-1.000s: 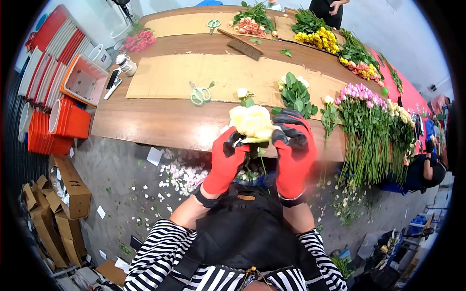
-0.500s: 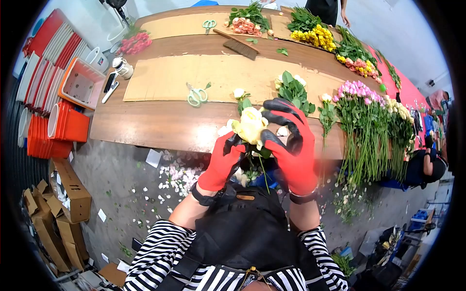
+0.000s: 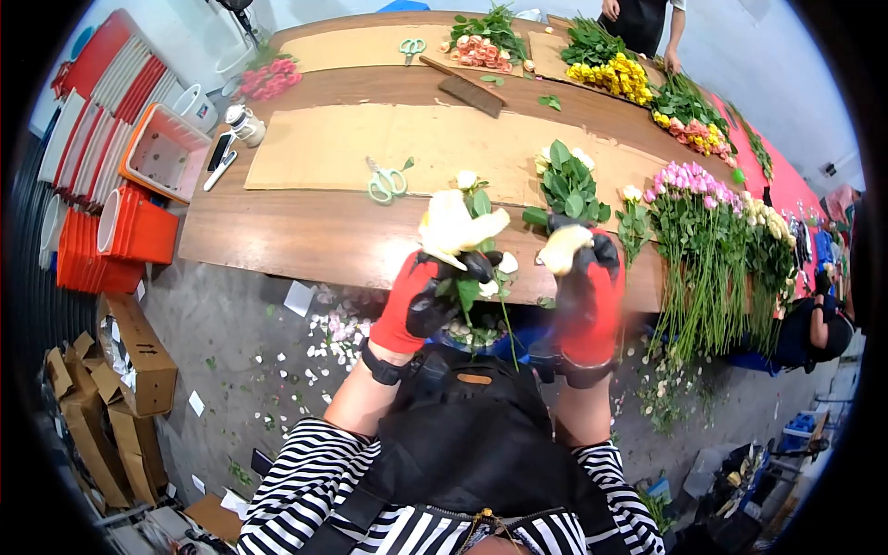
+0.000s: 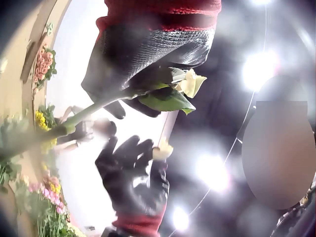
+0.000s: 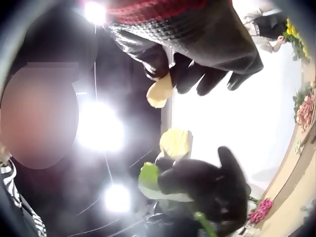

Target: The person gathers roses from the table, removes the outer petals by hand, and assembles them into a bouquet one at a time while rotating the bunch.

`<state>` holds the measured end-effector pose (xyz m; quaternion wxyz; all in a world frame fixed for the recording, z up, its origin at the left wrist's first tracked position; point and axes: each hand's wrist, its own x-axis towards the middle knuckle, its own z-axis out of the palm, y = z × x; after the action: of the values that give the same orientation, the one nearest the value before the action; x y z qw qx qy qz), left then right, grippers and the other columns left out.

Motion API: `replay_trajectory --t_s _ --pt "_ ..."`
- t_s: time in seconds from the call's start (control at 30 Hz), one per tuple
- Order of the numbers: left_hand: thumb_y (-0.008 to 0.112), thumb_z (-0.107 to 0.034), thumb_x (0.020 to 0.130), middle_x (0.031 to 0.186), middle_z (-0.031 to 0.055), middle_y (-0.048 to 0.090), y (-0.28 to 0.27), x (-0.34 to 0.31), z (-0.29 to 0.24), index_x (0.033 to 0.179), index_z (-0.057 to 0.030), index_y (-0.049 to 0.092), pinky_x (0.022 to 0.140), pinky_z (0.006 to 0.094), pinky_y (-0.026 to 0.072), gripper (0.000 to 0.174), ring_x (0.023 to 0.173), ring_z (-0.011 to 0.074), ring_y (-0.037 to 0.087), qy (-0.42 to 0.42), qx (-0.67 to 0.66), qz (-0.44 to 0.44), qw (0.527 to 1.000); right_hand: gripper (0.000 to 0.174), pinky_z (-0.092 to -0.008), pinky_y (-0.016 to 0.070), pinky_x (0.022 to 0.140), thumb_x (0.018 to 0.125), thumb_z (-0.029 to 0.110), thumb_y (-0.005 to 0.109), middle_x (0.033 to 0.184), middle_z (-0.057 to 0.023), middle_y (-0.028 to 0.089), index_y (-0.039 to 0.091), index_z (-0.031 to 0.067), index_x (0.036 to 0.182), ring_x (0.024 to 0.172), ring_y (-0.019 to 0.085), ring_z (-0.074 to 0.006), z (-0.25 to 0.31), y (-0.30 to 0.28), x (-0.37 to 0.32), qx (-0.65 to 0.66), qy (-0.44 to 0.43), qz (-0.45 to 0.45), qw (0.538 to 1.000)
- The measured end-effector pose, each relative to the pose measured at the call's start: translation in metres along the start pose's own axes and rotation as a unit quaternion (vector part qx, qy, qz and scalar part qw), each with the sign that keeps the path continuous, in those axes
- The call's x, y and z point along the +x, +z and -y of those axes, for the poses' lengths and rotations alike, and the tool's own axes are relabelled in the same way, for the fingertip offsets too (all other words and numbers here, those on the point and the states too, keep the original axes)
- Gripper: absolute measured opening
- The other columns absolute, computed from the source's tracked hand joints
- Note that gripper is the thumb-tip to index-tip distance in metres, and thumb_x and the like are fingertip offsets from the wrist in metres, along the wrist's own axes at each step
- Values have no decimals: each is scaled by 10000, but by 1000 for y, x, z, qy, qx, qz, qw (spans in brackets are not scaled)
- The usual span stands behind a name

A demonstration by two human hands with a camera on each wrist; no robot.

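Note:
A pale yellow rose (image 3: pixel 451 225) is upright over the table's front edge, one outer petal sticking out to its right. My left hand (image 3: pixel 413 301), in a red and black glove, grips its stem just under the bloom. In the left wrist view the green stem crosses that hand, with a leaf (image 4: pixel 168 100) beside the bloom. My right hand (image 3: pixel 592 301), gloved alike, is apart to the right. Between its thumb and finger it pinches a loose petal (image 5: pixel 159 92), cream-coloured and curved.
Green-handled scissors (image 3: pixel 385 181) lie on cardboard (image 3: pixel 314 143) across the wooden table. Rose bunches (image 3: pixel 570 185) lie beyond my right hand, pink ones (image 3: pixel 689 180) farther right. A brush (image 3: pixel 470 92) lies farther back. Petals litter the floor (image 3: pixel 231 342). Another person (image 3: pixel 638 26) stands across the table.
My right hand was at the bloom, then spread beside it; now it is farther right with a petal pinched. My left hand keeps the rose, moved slightly left. The other person's arm has reached toward flowers.

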<state>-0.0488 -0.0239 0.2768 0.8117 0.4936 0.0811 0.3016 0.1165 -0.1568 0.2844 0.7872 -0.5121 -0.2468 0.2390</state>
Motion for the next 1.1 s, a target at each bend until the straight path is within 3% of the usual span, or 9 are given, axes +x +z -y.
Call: replay_trajectory --t_s 0.13,0.27,0.37,0.5,0.63,0.67,0.73,0.93,1.1 --pt "499 -331 982 822 66 530 -31 5 -10 949 -39 569 1135 506 286 303 890 244 530 38 -222 -75 971 232 -346 442 912 794 148 690 996 -136 644 630 -15 949 990 600 -235 -5 -19 -11 -146 59 153 976" --pt "493 -264 983 1172 74 655 -71 15 -27 1192 -108 619 1173 507 236 289 1097 248 606 113 -303 -19 946 655 -434 361 1038 768 351 769 1336 -217 494 516 35 1283 1225 482 -365 -58 -32 -45 -624 -19 375 686" --pt "485 -239 998 1095 96 678 -67 31 -49 1181 -85 626 1152 490 289 278 1064 261 622 131 -328 4 935 980 -446 278 1122 730 396 802 1519 -224 295 289 81 1504 1378 330 -392 -91 -26 -63 -351 50 376 856" --pt "451 -203 1011 830 65 614 -74 41 -63 1153 -33 619 1128 484 336 278 877 213 601 155 -373 -165 900 755 -362 384 1036 789 121 733 1336 -180 549 386 53 1456 1229 517 -274 -77 -12 -64 -188 145 292 926" --pt "398 -209 1034 1357 149 533 -114 36 -13 1392 -16 433 1120 398 345 408 1240 230 509 104 -237 -60 964 519 -237 477 823 856 -9 620 1048 -34 670 516 24 1363 909 582 -77 -88 -54 -65 -13 218 115 969" --pt "408 -235 1030 1338 135 556 -138 27 17 1402 -18 436 1102 389 371 432 1239 230 518 108 101 -119 982 485 -222 482 746 868 -9 601 944 -22 673 535 22 1348 814 579 -58 -78 -65 -60 -56 238 65 967" --pt "438 -259 1017 1314 123 578 -103 18 25 1383 -9 462 1093 390 388 444 1228 233 531 -15 -132 -115 984 434 -225 481 706 880 10 596 912 -19 676 570 21 1313 777 576 -60 -93 -95 -57 -149 147 -5 978" --pt "499 -308 985 1233 117 621 -107 -32 80 1354 -29 503 1031 377 447 462 1117 234 596 -150 -121 -158 969 388 -307 508 763 871 84 611 920 -87 708 624 79 1259 839 655 -170 -147 -201 -14 -330 22 -215 919" --pt "499 -316 985 1224 112 626 -115 -38 81 1345 -54 518 1013 378 456 446 1095 236 605 -175 -133 -197 955 401 -441 495 839 882 269 591 1042 -137 688 592 194 1275 938 645 -335 -195 -267 0 -601 136 -153 773"
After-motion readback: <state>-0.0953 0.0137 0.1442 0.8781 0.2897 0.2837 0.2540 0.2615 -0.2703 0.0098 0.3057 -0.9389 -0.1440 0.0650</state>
